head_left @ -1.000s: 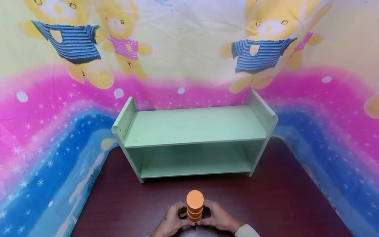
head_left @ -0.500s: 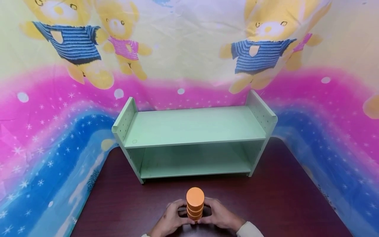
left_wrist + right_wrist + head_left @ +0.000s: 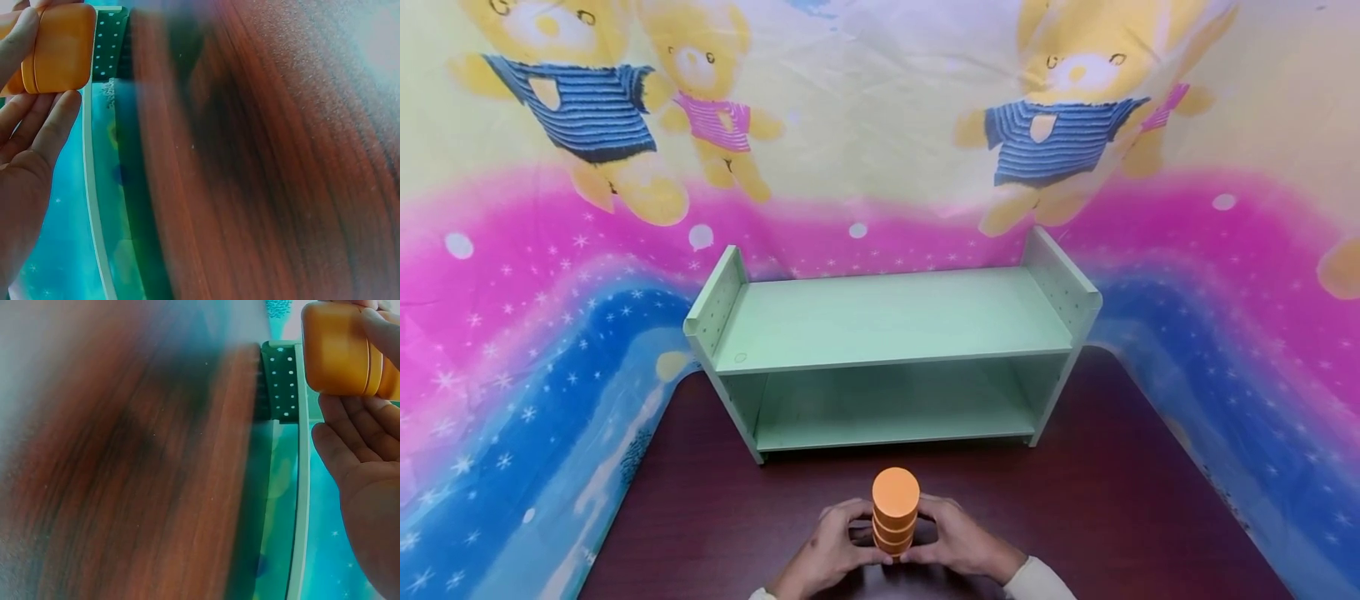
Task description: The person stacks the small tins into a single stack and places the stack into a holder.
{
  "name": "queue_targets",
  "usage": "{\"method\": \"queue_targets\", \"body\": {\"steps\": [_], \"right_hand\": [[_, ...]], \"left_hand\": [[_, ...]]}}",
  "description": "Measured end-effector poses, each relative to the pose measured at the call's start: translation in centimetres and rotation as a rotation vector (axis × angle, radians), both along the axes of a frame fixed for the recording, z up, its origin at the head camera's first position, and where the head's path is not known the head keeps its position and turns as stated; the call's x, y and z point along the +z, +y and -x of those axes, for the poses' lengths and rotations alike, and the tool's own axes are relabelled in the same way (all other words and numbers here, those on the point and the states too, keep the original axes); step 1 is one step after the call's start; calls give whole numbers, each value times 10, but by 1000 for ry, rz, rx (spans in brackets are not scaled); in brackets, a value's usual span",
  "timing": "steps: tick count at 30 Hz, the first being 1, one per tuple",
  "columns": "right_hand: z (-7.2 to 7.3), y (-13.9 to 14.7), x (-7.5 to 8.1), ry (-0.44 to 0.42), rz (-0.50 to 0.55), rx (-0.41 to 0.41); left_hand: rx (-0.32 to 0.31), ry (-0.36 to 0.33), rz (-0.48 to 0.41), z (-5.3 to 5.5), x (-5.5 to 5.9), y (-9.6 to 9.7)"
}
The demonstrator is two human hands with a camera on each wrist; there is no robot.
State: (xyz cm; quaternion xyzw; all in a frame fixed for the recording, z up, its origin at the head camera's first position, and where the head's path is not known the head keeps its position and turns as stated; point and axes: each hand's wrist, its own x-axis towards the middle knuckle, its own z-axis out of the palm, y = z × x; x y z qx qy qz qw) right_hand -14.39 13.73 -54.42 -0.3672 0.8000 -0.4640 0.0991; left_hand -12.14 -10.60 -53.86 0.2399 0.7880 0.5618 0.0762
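Observation:
An orange cylinder point(image 3: 896, 493) with a flat round top and grooves around its side stands upright at the lower middle of the head view. My left hand point(image 3: 832, 543) grips its left side and my right hand point(image 3: 952, 536) its right, thumbs meeting near its base on the side facing me. From the left wrist, a thumb and fingertips show against the cylinder point(image 3: 61, 49). The right wrist view has the cylinder point(image 3: 337, 350) between the thumb and fingers of the right hand point(image 3: 369, 450). Its exact kind does not show.
A pale green two-level shelf point(image 3: 895, 321) with raised, perforated side panels stands beyond the hands on the dark reddish-brown table point(image 3: 1112, 492). A printed curtain point(image 3: 865, 125) with teddy bears hangs behind the table and along both sides.
Both hands have moved slightly up in the head view with the orange cylinder between them. Its top looks a little larger now.

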Motion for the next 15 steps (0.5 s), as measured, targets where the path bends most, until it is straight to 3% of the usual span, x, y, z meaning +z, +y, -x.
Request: {"method": "queue_targets", "body": {"steps": [15], "right_hand": [[-3,2,25,2,63,7]], "left_hand": [[-31,150,37,3,23,0]]}}
